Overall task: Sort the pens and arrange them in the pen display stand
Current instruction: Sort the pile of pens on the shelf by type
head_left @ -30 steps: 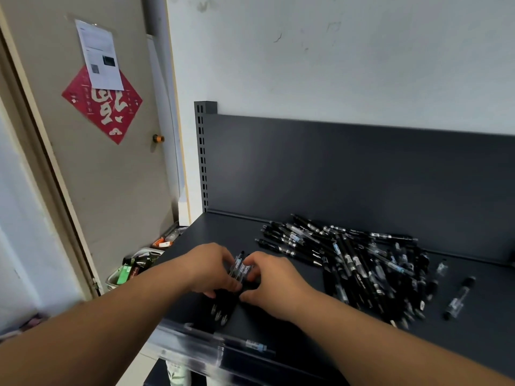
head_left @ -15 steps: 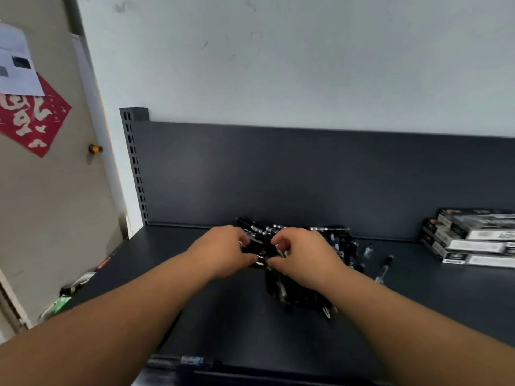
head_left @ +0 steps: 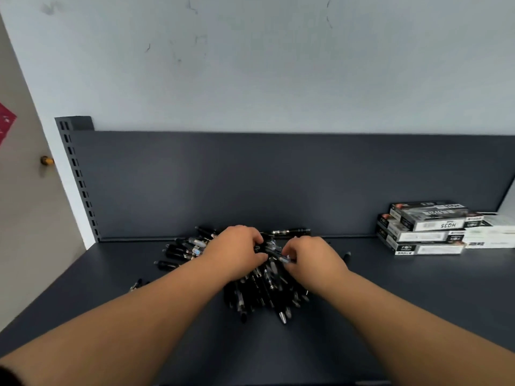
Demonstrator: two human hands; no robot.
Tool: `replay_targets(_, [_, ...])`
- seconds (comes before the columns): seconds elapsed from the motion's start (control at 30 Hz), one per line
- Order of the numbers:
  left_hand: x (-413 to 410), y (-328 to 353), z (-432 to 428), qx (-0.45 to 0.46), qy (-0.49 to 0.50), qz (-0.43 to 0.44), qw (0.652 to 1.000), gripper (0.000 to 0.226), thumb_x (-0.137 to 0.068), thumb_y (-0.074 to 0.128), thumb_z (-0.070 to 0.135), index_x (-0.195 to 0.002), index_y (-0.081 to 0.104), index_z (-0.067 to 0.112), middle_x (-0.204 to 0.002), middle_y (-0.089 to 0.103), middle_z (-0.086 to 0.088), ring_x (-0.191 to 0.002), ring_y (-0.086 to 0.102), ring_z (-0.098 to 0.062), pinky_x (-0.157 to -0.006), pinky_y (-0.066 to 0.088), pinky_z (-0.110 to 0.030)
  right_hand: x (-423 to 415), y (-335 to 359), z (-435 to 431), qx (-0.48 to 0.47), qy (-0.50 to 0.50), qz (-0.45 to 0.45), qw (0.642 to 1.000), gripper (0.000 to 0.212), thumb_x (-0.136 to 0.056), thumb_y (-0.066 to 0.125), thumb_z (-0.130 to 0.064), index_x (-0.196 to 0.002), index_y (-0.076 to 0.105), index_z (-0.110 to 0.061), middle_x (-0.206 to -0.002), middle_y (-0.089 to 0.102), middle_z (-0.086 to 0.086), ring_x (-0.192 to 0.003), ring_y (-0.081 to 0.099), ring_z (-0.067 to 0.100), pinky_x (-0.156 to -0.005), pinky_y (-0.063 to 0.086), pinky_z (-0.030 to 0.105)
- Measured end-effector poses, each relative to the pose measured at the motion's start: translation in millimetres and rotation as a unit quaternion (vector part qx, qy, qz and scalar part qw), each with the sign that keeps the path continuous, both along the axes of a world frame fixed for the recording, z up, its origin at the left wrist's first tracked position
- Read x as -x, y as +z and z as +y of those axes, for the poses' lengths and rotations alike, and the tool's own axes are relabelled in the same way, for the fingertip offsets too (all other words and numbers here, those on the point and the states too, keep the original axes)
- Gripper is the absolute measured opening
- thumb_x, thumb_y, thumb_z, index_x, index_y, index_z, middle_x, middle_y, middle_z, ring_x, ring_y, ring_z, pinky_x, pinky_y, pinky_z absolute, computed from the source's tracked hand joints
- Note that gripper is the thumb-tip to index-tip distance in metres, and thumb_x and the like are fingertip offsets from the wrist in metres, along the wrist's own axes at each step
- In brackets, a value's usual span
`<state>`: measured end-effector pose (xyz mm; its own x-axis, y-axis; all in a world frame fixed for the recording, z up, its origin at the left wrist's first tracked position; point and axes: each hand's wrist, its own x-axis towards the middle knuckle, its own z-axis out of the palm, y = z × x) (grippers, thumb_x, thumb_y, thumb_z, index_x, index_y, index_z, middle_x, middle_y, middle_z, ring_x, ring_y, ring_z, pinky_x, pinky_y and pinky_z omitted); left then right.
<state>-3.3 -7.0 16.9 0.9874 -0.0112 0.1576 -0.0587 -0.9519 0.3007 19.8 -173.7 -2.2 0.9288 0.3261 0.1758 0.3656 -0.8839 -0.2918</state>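
A heap of several black pens (head_left: pixel 259 291) lies in the middle of the dark grey shelf (head_left: pixel 404 296), close to its back panel. Both of my hands are on top of the heap. My left hand (head_left: pixel 237 250) has its fingers curled into the pens. Just to its right, my right hand (head_left: pixel 312 259) pinches a pen (head_left: pixel 278 256) with a clear barrel. More pens (head_left: pixel 184 250) fan out to the left of my left hand, and one black pen (head_left: pixel 289 232) lies against the back panel. No pen display stand shows in this view.
A stack of pen boxes (head_left: pixel 426 228) with white boxes beside it stands at the right back of the shelf. A slotted upright post (head_left: pixel 79 179) marks the shelf's left end, with a door beyond it. Two stray pens (head_left: pixel 136 284) lie near the left edge.
The view has swung right and moved closer to the heap. Both hands went from a small bundle at the shelf's front left onto the main heap and now dig into it.
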Motion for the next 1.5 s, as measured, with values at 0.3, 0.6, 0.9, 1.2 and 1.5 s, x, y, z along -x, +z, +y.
replay_targets(0.3, [-3.7,5.2,-8.9,0.033,-0.111,-0.081,0.990,0.036,-0.090,0.061,0.037,-0.126,0.057,0.030,-0.120,0.059,0.008,-0.110,0.055,-0.011,-0.097,0.045,-0.031,8.1,45.0,-8.1,-0.282,0.058,-0.155,0.945,0.015,-0.090,0.064,-0.014,-0.100,0.069,-0.024,-0.081,0.064,-0.016,-0.074,0.060,0.002,-0.069,0.043,0.006])
replay_targets(0.6, [11.2,6.8,12.5,0.083,-0.066,-0.136,0.985,0.051,-0.092,0.060,0.026,-0.137,0.042,0.040,-0.102,0.066,0.014,-0.078,0.057,-0.007,-0.081,0.049,-0.027,-13.1,33.4,-2.9,-0.188,0.026,-0.047,0.981,0.022,-0.096,0.052,-0.032,-0.115,0.063,-0.026,-0.102,0.067,-0.011,-0.092,0.060,0.008,-0.078,0.043,0.020])
replay_targets(0.9, [10.9,-10.1,18.0,0.101,-0.052,-0.120,0.986,0.051,-0.090,0.063,0.025,-0.135,0.045,0.042,-0.110,0.060,0.017,-0.087,0.059,-0.005,-0.089,0.049,-0.028,-41.5,0.6,5.6,0.105,-0.012,0.074,0.992,0.067,-0.077,0.068,-0.055,-0.136,0.045,-0.031,-0.125,0.061,-0.003,-0.116,0.055,0.022,-0.095,0.049,0.039])
replay_targets(1.2, [2.4,-15.2,9.0,0.153,-0.060,-0.125,0.978,0.048,-0.088,0.066,0.020,-0.130,0.052,0.037,-0.102,0.061,0.013,-0.071,0.057,-0.002,-0.080,0.046,-0.018,-37.7,0.3,6.2,-0.131,-0.029,0.063,0.989,0.021,-0.078,0.068,-0.025,-0.099,0.069,-0.028,-0.082,0.070,-0.007,-0.082,0.065,0.013,-0.075,0.055,0.031])
replay_targets(1.5, [-1.4,-8.3,-3.7,0.265,-0.051,-0.112,0.956,0.035,-0.088,0.065,0.018,-0.117,0.061,0.036,-0.091,0.069,0.013,-0.077,0.068,-0.007,-0.080,0.053,-0.023,-16.9,20.1,9.4,-0.347,0.039,0.067,0.935,0.008,-0.088,0.067,-0.029,-0.094,0.071,-0.032,-0.072,0.071,-0.004,-0.065,0.066,0.005,-0.061,0.051,0.019])
